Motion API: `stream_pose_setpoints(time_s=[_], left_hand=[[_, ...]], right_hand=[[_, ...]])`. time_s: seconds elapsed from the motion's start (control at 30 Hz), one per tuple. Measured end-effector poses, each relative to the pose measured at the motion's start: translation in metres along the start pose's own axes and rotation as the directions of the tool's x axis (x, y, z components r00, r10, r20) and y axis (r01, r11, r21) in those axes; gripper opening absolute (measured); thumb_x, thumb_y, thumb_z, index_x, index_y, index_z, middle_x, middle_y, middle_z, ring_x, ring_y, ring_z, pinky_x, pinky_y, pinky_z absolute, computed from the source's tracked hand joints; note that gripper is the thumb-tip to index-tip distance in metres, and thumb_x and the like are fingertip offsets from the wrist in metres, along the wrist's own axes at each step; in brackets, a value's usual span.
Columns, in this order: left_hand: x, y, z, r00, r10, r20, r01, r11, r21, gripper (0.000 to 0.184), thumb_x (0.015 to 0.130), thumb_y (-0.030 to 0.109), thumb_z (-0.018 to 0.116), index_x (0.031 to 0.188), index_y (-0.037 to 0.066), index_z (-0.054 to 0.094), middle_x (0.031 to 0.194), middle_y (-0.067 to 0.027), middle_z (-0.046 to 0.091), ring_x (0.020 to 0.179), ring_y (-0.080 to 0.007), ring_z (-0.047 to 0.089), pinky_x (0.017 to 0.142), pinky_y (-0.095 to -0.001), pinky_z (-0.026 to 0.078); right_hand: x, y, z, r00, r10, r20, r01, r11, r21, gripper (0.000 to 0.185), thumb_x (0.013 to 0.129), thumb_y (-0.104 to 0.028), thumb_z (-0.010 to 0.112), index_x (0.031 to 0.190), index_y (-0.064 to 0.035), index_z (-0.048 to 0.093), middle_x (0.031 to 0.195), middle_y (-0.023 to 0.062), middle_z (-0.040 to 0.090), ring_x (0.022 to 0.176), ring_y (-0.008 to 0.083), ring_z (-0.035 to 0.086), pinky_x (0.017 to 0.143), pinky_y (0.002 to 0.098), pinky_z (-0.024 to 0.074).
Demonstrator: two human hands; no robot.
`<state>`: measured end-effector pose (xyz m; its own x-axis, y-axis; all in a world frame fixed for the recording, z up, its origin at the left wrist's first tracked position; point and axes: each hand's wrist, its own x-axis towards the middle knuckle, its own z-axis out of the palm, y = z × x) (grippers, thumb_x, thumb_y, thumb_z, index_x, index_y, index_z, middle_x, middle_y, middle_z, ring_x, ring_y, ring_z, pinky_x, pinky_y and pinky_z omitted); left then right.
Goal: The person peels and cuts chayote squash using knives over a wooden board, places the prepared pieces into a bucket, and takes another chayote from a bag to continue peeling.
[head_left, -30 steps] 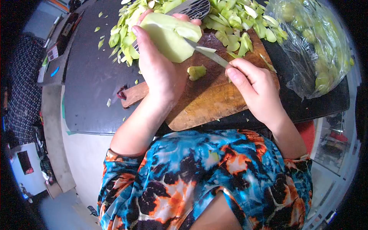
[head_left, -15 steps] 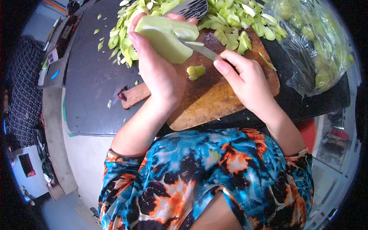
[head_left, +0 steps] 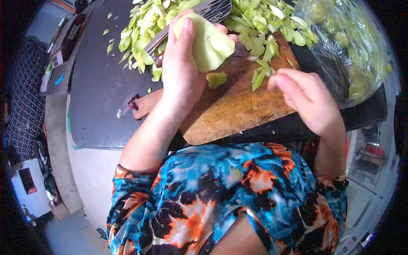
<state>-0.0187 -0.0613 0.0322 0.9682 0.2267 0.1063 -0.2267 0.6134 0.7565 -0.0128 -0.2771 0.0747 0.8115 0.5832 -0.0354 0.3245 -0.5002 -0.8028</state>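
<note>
My left hand (head_left: 182,55) is wrapped round a peeled chayote (head_left: 210,44), pale green and smooth, raised above the cutting board (head_left: 238,110). My right hand (head_left: 304,95) is curled closed over the board's right side. The small knife seen in it earlier is now hidden by the fingers or blurred. Behind my left hand lies a large knife with a patterned dark blade (head_left: 212,10) and a brown handle. A green offcut (head_left: 216,80) rests on the board below the chayote. Several peel strips (head_left: 260,76) lie near my right fingertips.
A wide heap of green peelings (head_left: 255,19) covers the far side of the board and the black table (head_left: 102,97). At the right stands a clear plastic bag (head_left: 344,51) with green vegetables in it. The board's handle (head_left: 146,104) points left.
My right hand has drawn away from the chayote to the right, and peel strips now lie on the board beside it. My left hand has shifted slightly right and turned the chayote.
</note>
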Motion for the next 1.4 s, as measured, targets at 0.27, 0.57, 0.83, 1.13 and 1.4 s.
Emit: stream_pose_setpoints(time_s=[0.27,0.57,0.83,1.13,1.4], left_hand=[[0.004,0.0,-0.007,0.979,-0.112,0.17,0.079,0.979,0.186,0.048,0.098,0.05,0.034,0.124,0.011,0.042,0.094,-0.0188,0.06,0.087,-0.0322,0.063,0.077,-0.0417,0.054],[0.004,-0.001,-0.007,0.963,-0.103,0.248,0.03,0.959,0.281,0.05,0.098,0.051,0.032,0.123,0.008,0.042,0.092,-0.018,0.061,0.081,-0.0294,0.065,0.074,-0.0385,0.054],[0.002,0.0,-0.007,0.951,0.014,0.31,-0.171,0.856,0.488,0.049,0.099,0.049,0.03,0.123,0.008,0.042,0.088,-0.0172,0.061,0.078,-0.0273,0.065,0.069,-0.0356,0.053],[-0.006,-0.003,-0.002,0.999,0.05,0.014,-0.052,0.971,0.234,0.05,0.098,0.051,0.029,0.125,0.01,0.039,0.093,-0.0178,0.06,0.08,-0.0309,0.064,0.07,-0.0397,0.053],[0.0,-0.002,-0.005,0.981,0.186,-0.06,-0.181,0.98,0.076,0.047,0.099,0.047,0.032,0.126,0.009,0.04,0.1,-0.0199,0.056,0.092,-0.0347,0.059,0.087,-0.0485,0.049]], right_hand=[[0.006,-0.02,-0.027,0.992,-0.122,0.031,0.124,0.9,-0.417,0.031,0.097,-0.024,0.046,0.086,0.0014,0.06,0.055,0.0102,0.048,0.047,0.0215,0.047,0.048,0.0305,0.0368],[0.011,-0.031,-0.035,0.992,-0.1,0.078,0.127,0.791,-0.599,0.031,0.095,-0.026,0.049,0.082,0.0003,0.061,0.066,0.0176,0.055,0.064,0.0347,0.054,0.06,0.0376,0.0403],[0.024,-0.018,-0.039,0.975,-0.089,0.204,0.181,0.849,-0.497,0.038,0.097,-0.031,0.047,0.073,-0.0017,0.057,0.053,0.0076,0.045,0.049,0.0217,0.041,0.051,0.0322,0.0344],[0.027,-0.001,0.001,0.933,0.252,0.256,-0.284,0.954,0.097,0.045,0.098,-0.04,0.042,0.069,-0.0079,0.053,0.049,-0.0065,0.038,0.044,0.0051,0.034,0.042,0.0235,0.0274],[0.029,0.005,0.028,0.849,0.193,0.491,-0.48,0.669,0.568,0.046,0.1,-0.042,0.037,0.081,-0.0035,0.052,0.047,-0.004,0.036,0.034,0.0042,0.029,0.032,0.0212,0.0222]])
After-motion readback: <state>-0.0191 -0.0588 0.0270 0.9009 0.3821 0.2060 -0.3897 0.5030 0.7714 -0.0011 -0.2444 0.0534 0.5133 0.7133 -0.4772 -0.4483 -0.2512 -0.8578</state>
